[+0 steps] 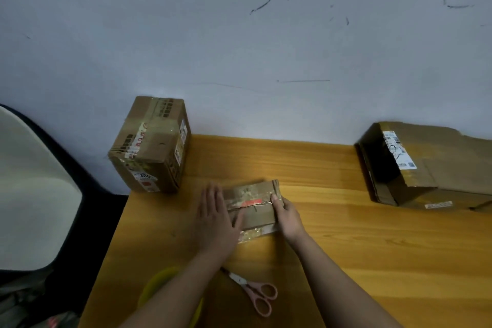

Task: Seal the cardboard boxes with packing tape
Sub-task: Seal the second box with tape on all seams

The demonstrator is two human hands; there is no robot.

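Note:
A small flat cardboard box (255,204) lies on the wooden table (372,242), its top crossed by shiny clear tape and a red mark. My left hand (215,217) lies flat on the box's left end, fingers straight. At the right end, my right hand (286,214) curls over the edge, thumb pressing the tape at the seam. A yellow tape roll (159,287) sits at the near left, partly hidden under my left forearm. Pink-handled scissors (257,291) lie between my forearms.
A taped cardboard box (151,146) stands at the table's far left corner by the wall. A larger open cardboard box (431,165) lies on its side at the far right. A dark-framed chair back (34,189) stands left of the table.

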